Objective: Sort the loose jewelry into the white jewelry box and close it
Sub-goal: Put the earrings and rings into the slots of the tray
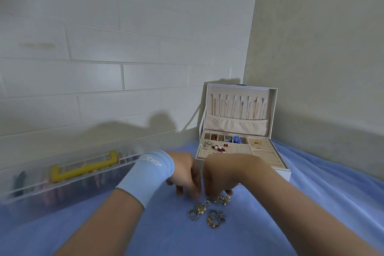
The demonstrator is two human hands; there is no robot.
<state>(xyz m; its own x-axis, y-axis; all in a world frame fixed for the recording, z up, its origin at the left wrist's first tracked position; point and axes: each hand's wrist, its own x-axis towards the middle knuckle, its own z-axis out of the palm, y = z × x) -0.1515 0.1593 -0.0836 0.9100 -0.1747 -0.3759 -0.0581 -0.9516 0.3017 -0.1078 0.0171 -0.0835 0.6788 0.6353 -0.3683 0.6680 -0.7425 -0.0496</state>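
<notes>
Your two hands meet close together over the blue cloth (311,203), just in front of the jewelry box (284,174). Your left hand (185,174), with a light blue wristband (145,176) on the wrist, comes in from the lower left. Its back is up and its fingers are bent down toward the cloth. Your right hand (222,176) comes in from the lower right in the same pose, with its fingertips (214,196) down at the far edge of the loose jewelry (207,211). The fingers of both hands are curled, but I cannot tell if either one pinches a piece, because the tips are blurred and partly hidden.

The loose jewelry lies on the cloth right below your hands, in a small heap of rings and gold-coloured pieces. The heap stretches from your right fingertips toward you and a little to the left.

The box stands open with its long side going left to right and its opening facing you. Its lid (241,93) stands upright at the back, with thin chains (234,108) hanging in a row above a cloth pocket. In the tray, the small back compartments hold red beads and a blue flower piece (236,139). The panel with holes carries red and white earrings (218,148), and the ring rows on the right hold a gold piece (256,142).

At the left lies a clear plastic case (31,189) with a yellow handle (83,167); its contents are blurred.
</notes>
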